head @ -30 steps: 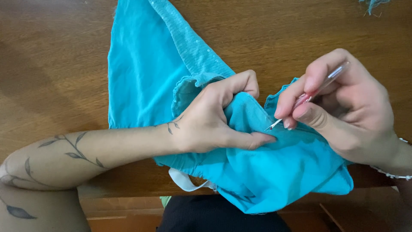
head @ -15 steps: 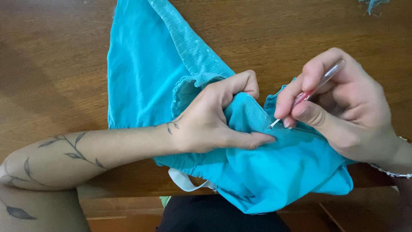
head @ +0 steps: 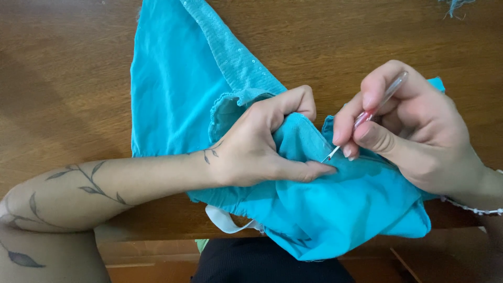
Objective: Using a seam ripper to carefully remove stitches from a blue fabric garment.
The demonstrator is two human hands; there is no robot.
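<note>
Wooden table (head: 63, 78) carries teal cloth (head: 173, 89). Left hand (head: 257, 147) pinches a fold; right hand (head: 414, 131) pinches a ripper (head: 367, 115), its tip slanting down-left, touching the left thumb.

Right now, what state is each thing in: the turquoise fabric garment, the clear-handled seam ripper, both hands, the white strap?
Turquoise fabric garment: spread on the wooden table, bunched at its near end.
Clear-handled seam ripper: tilted, metal tip at the fabric.
Left hand: clenched on a fold of fabric.
Right hand: pinching the ripper.
White strap: hanging over the table edge.
</note>
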